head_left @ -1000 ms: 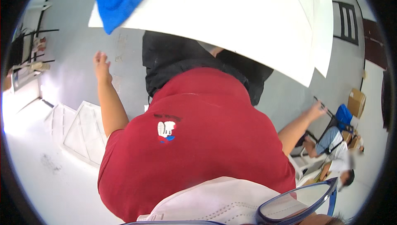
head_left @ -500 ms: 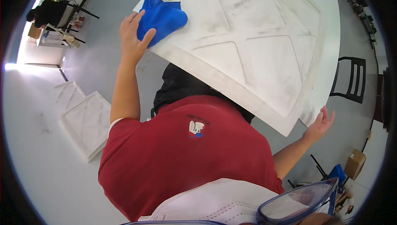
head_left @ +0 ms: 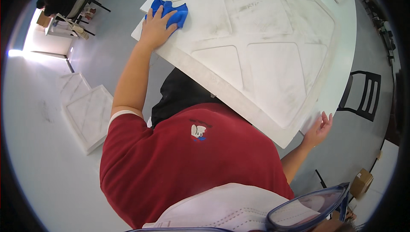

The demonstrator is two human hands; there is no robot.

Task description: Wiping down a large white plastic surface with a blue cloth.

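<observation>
A large white molded panel (head_left: 269, 27) with shallow recessed shapes and grey smudges lies on a white table (head_left: 339, 44). Near the panel's left corner is a crumpled blue cloth (head_left: 177, 15). My left hand (head_left: 157, 30) presses on this cloth, fingers spread and partly sunk into its folds. Beside the near right corner of the panel, my right hand (head_left: 318, 131) is held with its fingers loosely extended and nothing in them. Whether its fingertips touch the table edge I cannot tell.
Two smaller white panels (head_left: 87, 119) rest on the floor to the left. A black slatted chair (head_left: 365, 95) stands to the right of the table, and a cardboard box (head_left: 361, 183) sits at lower right. At far left a person in black (head_left: 60, 5) sits by a desk.
My left hand has moved right and further onto the cloth, which is now more bunched up. My right hand has shifted left and slightly down, closer to the panel's corner.
</observation>
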